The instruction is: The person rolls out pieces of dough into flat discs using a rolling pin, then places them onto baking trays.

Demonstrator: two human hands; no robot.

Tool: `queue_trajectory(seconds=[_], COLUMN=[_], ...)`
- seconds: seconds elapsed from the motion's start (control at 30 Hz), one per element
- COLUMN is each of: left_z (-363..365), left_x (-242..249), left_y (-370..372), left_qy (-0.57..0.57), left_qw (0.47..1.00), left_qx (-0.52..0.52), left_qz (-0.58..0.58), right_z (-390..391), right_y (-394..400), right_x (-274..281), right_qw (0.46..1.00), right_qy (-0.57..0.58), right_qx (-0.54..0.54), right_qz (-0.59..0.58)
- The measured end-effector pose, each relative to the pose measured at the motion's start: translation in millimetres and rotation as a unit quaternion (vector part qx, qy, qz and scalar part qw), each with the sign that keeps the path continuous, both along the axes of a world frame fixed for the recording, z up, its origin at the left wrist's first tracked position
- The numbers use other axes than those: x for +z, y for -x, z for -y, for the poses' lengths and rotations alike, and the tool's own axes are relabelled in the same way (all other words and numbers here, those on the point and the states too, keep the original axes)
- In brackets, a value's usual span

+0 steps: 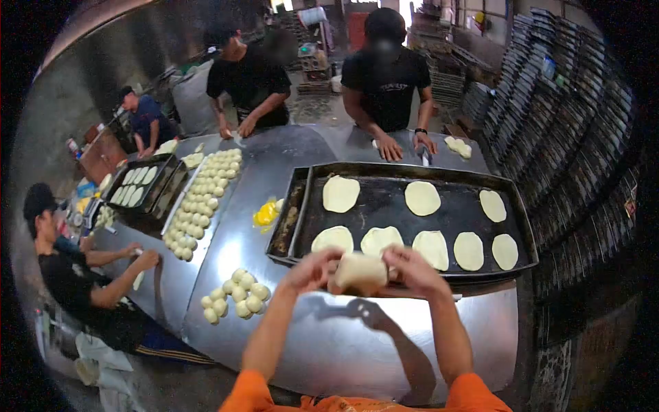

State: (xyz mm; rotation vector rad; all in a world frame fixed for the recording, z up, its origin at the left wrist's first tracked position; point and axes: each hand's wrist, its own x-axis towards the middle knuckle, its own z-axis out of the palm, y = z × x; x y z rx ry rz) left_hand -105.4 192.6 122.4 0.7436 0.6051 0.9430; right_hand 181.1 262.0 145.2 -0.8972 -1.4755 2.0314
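Head view: left hand [316, 270] and right hand [412, 270] were both up over the near edge of the big dark tray [381, 199], with one dough piece [361, 270] between them. Left fingers were clamped on its left edge, right fingers on its right edge. Dough piece was off the tray and motion-blurred, so exact finger placement was hard to read.

Tray held eight flat dough rounds [422, 198]: three in the far row, five in the near row. Hands and dough piece partly covered the near row. White tip of a rod [458, 297] poked out just beside the tray's near edge; the rest was mostly hidden.

Metal table [309, 350] carried a cluster of dough balls [240, 294] left of the tray, a yellow blob [265, 215] farther up, and a long batch of balls [206, 199] beyond that. Two co-workers stood across the table, two more were at left. One across had both hands [407, 145] near the tray's far side.
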Motion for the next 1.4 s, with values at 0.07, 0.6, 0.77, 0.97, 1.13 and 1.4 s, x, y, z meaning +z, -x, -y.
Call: queue_trajectory(seconds=[0.07, 0.6, 0.77, 0.97, 1.13, 1.4], left_z=[-68.7, -259.4, -91.7, 150.5, 217.3, 197.7], left_x=[41.0, -54.7, 7.4, -102.7, -163.6, -168.9], left_y=[-6.6, -49.4, -34.4, -15.8, 96.1, 121.0], left_qy=[-0.075, -0.3, -0.335, -0.033, 0.138, 0.171], left_qw=[0.991, 0.703, 0.771, 0.687, 0.505, 0.613], left_qx=[-0.045, 0.374, 0.379, 0.486, 0.545, 0.522], left_qz=[-0.097, -0.525, -0.386, -0.539, -0.655, -0.568], right_z=[-50.1, -294.9, -110.1, 70.0, 87.8, 118.7], right_y=[-0.1, 52.7, 10.5, -84.2, -126.1, -87.2], right_x=[19.0, -99.5, -7.9, -96.5, -169.3, -175.3], right_qw=[0.997, 0.741, 0.717, 0.714, 0.712, 0.747], right_qy=[0.007, -0.555, -0.608, -0.634, -0.555, -0.535], right_qx=[-0.058, -0.295, -0.292, -0.062, -0.171, -0.142], right_qz=[-0.041, 0.235, 0.177, 0.293, 0.395, 0.367])
